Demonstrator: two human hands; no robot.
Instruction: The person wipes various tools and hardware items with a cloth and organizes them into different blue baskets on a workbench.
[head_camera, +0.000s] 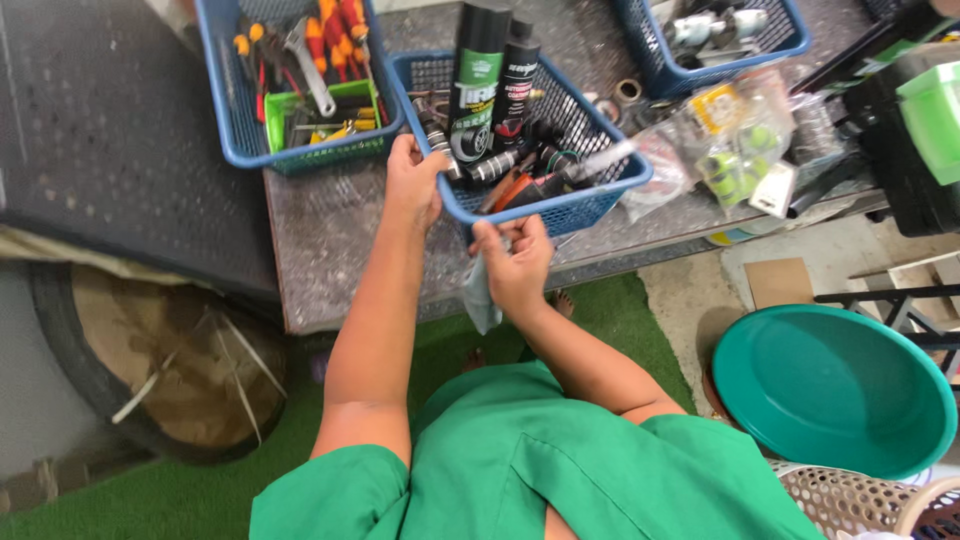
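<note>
My left hand (412, 183) grips the near left corner of a blue plastic basket (598, 194) on a grey speckled table (330, 240). The basket holds two tall black spray cans (492, 75) and several small dark tools. My right hand (515, 262) is just in front of the basket's near edge, fingers closed on a small clear plastic bag (480, 298) that hangs down from it.
A second blue basket (232, 120) with screwdrivers and a wrench stands at the back left, a third (650, 60) at the back right. Bagged parts (735, 145) lie right of the middle basket. A green basin (835, 385) and a woven basket (850, 500) sit on the floor at right, a tyre (150, 370) at left.
</note>
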